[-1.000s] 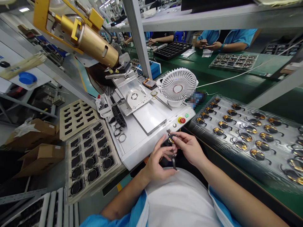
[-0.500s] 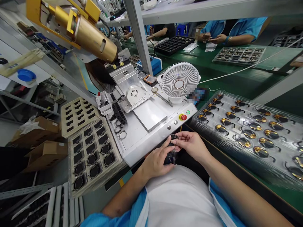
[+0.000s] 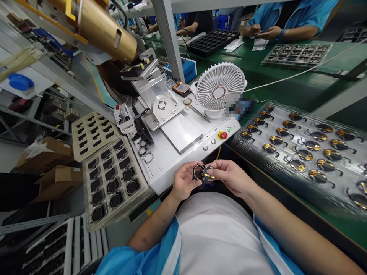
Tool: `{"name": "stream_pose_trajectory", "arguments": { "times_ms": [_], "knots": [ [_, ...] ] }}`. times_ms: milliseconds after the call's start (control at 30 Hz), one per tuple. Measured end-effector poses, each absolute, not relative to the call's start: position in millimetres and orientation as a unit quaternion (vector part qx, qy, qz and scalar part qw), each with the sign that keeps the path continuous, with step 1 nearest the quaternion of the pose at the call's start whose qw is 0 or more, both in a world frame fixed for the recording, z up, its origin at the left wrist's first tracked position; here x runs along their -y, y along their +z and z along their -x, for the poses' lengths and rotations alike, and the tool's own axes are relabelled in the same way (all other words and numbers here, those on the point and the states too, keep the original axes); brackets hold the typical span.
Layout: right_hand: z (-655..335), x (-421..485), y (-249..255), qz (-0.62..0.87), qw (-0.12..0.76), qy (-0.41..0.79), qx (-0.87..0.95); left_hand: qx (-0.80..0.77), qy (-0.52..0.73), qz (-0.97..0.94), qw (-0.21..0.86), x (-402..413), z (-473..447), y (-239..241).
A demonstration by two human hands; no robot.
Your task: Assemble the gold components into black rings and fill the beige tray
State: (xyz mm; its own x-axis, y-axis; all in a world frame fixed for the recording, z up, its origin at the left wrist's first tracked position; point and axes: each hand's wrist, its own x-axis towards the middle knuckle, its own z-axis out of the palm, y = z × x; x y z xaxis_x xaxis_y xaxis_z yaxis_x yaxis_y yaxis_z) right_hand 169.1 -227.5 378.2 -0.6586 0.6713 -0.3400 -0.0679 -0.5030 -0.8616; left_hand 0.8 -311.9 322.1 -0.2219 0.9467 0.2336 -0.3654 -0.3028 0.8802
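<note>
My left hand point(image 3: 184, 180) has its fingers and thumb closed around a thin round metal ring point(image 3: 195, 172), like a watch case ring, held upright at waist height. A dark centre shows inside it. In my right hand point(image 3: 233, 178), thumb and fingers pinch a shiny round disc point(image 3: 210, 172), silver and gold, like a small watch screen module. The disc is right beside the ring; whether they touch I cannot tell. Just beyond both hands is the front edge of a white machine point(image 3: 169, 176) with buttons and a red stop knob point(image 3: 223, 135).
On the right lies a clear tray point(image 3: 289, 147) of gold-black round modules with cables. To the left, a beige tray point(image 3: 110, 219) holds dark round parts. A white fan point(image 3: 220, 89), tweezers point(image 3: 200, 114) and loose rings point(image 3: 148, 157) rest on the machine. A co-worker sits opposite.
My left hand has turned and moved back, now showing the ring facing up between its fingers. My right hand has dropped slightly, with the disc now in plain view.
</note>
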Motion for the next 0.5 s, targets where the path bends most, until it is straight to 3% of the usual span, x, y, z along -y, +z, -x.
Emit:
{"name": "stream_pose_trajectory", "arguments": {
  "times_ms": [133,500],
  "knots": [
    [-159.0,243.5,384.4,0.347,0.249,0.805,0.411,-0.375,0.685,-0.365,0.507,314.1,-4.8,314.9],
    [-147.4,254.5,387.9,0.377,0.319,0.692,0.527,-0.365,0.694,-0.379,0.491,319.9,-3.6,306.4]
  ]
}}
